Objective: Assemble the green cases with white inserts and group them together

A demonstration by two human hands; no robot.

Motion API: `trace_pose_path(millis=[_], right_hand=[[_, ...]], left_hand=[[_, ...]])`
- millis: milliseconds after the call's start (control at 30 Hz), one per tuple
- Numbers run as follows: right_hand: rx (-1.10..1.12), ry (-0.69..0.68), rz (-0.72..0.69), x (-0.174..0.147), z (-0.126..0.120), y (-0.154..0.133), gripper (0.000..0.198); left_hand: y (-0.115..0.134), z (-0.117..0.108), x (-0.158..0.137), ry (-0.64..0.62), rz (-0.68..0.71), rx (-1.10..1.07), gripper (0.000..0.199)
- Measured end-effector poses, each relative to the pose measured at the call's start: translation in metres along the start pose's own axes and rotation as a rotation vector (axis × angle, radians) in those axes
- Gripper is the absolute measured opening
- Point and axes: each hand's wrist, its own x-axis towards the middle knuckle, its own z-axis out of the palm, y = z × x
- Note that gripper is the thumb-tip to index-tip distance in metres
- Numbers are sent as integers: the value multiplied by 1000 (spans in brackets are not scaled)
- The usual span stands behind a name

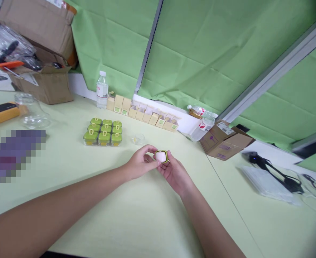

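Observation:
Above the middle of the table (115, 215), both hands hold a small green lid (161, 156) with a white inner part facing me. My left hand (141, 163) grips its left side, with the thumb at the lower edge and fingers behind. My right hand (175, 173) closes on its right side, thumb on the rim and fingers underneath. Just beyond my left hand sits a small clear container (138, 139) without a lid. Farther left stands a tight block of several small clear containers with green lids (104, 130), each lid with a pale loop on top.
A row of small cardboard boxes (147, 114) lines the back edge beside an upright water bottle (102, 91). At left are a glass jar (33, 111) and larger cartons (46, 84). Tilted bottles (200, 129), a brown box (223, 139) and cables (276, 175) lie right.

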Motion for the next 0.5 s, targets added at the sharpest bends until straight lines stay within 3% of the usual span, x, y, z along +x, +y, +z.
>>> trace_pose_path(millis=[333,500], right_hand=[[-53,-50,-31,-1,0,5,35],[37,-6,38,2,-2,3,29]], left_hand=[[-2,0,-3,22,52,103,39],[-2,0,-2,18,47,101,40]])
